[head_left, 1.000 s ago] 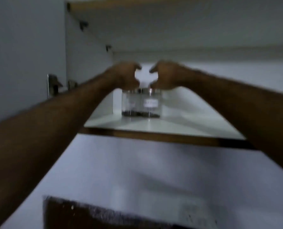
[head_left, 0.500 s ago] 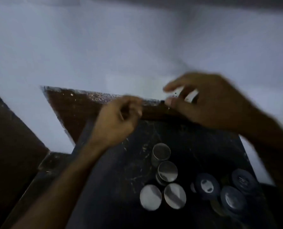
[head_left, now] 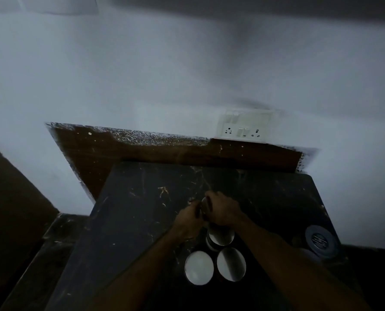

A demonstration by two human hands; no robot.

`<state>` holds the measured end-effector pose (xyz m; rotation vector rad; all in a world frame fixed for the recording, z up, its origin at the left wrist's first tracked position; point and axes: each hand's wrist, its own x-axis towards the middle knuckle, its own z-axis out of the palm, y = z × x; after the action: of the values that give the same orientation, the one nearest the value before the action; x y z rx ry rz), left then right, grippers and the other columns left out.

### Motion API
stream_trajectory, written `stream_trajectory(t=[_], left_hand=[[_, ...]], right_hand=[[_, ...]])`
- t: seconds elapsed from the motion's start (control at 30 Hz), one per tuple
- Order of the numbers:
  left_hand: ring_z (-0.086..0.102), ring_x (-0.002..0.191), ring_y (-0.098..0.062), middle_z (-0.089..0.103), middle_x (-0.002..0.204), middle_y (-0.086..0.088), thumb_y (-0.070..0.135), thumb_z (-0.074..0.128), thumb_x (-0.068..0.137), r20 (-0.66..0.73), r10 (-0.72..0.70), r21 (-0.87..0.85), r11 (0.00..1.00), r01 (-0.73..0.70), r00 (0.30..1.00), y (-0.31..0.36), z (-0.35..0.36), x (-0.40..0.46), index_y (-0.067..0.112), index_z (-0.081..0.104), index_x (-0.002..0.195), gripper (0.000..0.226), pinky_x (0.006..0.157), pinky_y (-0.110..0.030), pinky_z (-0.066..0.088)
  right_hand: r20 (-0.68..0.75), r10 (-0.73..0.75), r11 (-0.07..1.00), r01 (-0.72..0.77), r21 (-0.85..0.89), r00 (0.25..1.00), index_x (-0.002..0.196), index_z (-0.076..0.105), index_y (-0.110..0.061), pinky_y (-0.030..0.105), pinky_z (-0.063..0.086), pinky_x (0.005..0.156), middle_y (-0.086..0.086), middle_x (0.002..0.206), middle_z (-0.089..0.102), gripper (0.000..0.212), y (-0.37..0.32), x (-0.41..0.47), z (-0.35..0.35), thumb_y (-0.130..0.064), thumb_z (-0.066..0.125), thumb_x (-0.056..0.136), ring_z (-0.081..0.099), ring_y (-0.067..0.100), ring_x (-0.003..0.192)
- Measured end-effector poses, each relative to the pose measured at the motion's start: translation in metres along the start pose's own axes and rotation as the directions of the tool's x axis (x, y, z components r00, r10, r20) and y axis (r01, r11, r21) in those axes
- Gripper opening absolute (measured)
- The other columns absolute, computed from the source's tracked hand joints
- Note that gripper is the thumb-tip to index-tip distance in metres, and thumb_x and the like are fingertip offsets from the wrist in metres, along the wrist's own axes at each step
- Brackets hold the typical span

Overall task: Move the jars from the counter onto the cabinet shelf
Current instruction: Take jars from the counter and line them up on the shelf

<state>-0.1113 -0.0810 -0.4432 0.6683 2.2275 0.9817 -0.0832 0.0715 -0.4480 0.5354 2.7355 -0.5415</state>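
Pale wall [head_left: 164, 81] fills the upper view, with a white socket plate [head_left: 245, 127] just above a brown upstand [head_left: 164, 151] at the back edge of the dark marbled surface [head_left: 142, 209]. Both forearms reach in from the near edge toward the middle. The left hand [head_left: 188, 222] and right hand [head_left: 223, 212] are curled round a steel-lidded jar [head_left: 204, 206] between them, one on each side; whether it has left the surface cannot be told. Just nearer, three more lidded jars stand close together: one [head_left: 220, 237] partly under the right wrist, two side by side [head_left: 198, 268] [head_left: 231, 264] toward the near edge. A dark-lidded jar [head_left: 320, 241] sits by the right edge.
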Motion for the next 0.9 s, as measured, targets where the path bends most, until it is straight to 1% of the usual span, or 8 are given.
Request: stream_trajectory(t=[0.13,0.23,0.37,0.47,0.57,0.67,0.77,0.9], left_hand=[[0.062,0.103,-0.005,0.062,0.131,-0.001,0.01,0.055,0.095,-0.016,-0.039,-0.249,0.968,0.034,0.999,-0.01,-0.004,0.002,0.026,0.05,0.137,0.045,0.088,-0.027,0.054],[0.068,0.107,-0.02,0.07,0.119,-0.005,0.017,0.057,0.095,-0.015,-0.169,-0.647,0.753,0.119,0.986,-0.012,-0.014,0.002,0.026,0.06,0.126,0.033,0.098,-0.045,0.055],[0.067,0.114,-0.026,0.075,0.116,-0.009,0.036,0.053,0.097,0.094,-0.252,-0.872,0.447,0.202,0.963,-0.007,-0.031,0.006,0.019,0.065,0.124,0.034,0.107,-0.05,0.045],[0.065,0.117,-0.033,0.07,0.124,-0.016,0.055,0.048,0.096,0.248,-0.166,-0.897,0.334,0.291,0.954,0.009,-0.038,0.002,0.018,0.063,0.127,0.051,0.104,-0.05,0.046],[0.064,0.117,-0.037,0.058,0.139,-0.024,0.064,0.039,0.095,0.341,0.054,-0.928,0.179,0.327,0.939,0.025,-0.041,-0.005,0.012,0.061,0.136,0.069,0.088,-0.043,0.057],[0.065,0.11,-0.036,0.051,0.145,-0.026,0.057,0.042,0.097,0.257,0.205,-0.966,0.067,0.248,0.944,0.041,-0.047,-0.009,0.012,0.055,0.142,0.066,0.084,-0.039,0.059],[0.061,0.119,-0.043,0.054,0.143,-0.024,0.045,0.056,0.093,0.114,0.28,-0.993,0.008,0.117,0.953,0.054,-0.055,-0.009,0.015,0.053,0.143,0.059,0.094,-0.042,0.056],[0.049,0.133,-0.047,0.048,0.147,-0.027,0.024,0.073,0.086,-0.033,0.375,-0.999,0.005,-0.038,0.926,0.076,-0.061,-0.016,0.01,0.053,0.142,0.062,0.118,-0.054,0.032]], right_hand=[[0.045,-0.064,0.998,0.064,0.012,0.997,0.141,0.043,-0.03,0.042,0.046,0.096,0.007,0.14,0.048,0.055,0.0,-0.002,-0.016,-0.052,0.054,0.091,0.055,0.027,0.12],[0.069,-0.143,0.989,0.141,0.04,0.987,0.144,0.042,-0.033,0.043,0.045,0.101,0.004,0.144,0.04,0.073,-0.001,-0.013,-0.052,-0.045,0.073,0.079,0.05,0.028,0.124],[0.038,-0.31,0.946,0.304,0.115,0.95,0.15,0.039,-0.031,0.041,0.046,0.103,0.001,0.145,0.039,0.08,-0.011,-0.031,-0.11,-0.037,0.078,0.08,0.046,0.023,0.127],[-0.009,-0.412,0.899,0.408,0.158,0.911,0.149,0.04,-0.033,0.033,0.049,0.097,-0.002,0.144,0.043,0.078,-0.023,-0.047,-0.15,-0.03,0.078,0.082,0.047,0.016,0.123],[-0.033,-0.481,0.853,0.476,0.214,0.876,0.148,0.04,-0.031,0.032,0.052,0.097,-0.005,0.144,0.046,0.08,-0.031,-0.063,-0.181,-0.02,0.08,0.08,0.05,0.013,0.125],[-0.069,-0.542,0.796,0.538,0.279,0.838,0.147,0.043,-0.031,0.031,0.051,0.101,-0.01,0.144,0.048,0.075,-0.03,-0.079,-0.202,-0.01,0.077,0.083,0.051,0.01,0.128],[-0.184,-0.542,0.762,0.571,0.306,0.82,0.145,0.046,-0.034,0.028,0.046,0.105,-0.013,0.148,0.044,0.068,-0.032,-0.093,-0.217,-0.011,0.074,0.088,0.046,0.008,0.134],[-0.415,-0.352,0.805,0.497,0.323,0.839,0.124,0.059,-0.047,0.031,0.054,0.094,-0.024,0.125,0.062,0.049,-0.046,-0.109,-0.225,-0.053,0.077,0.08,0.06,0.0,0.112]])
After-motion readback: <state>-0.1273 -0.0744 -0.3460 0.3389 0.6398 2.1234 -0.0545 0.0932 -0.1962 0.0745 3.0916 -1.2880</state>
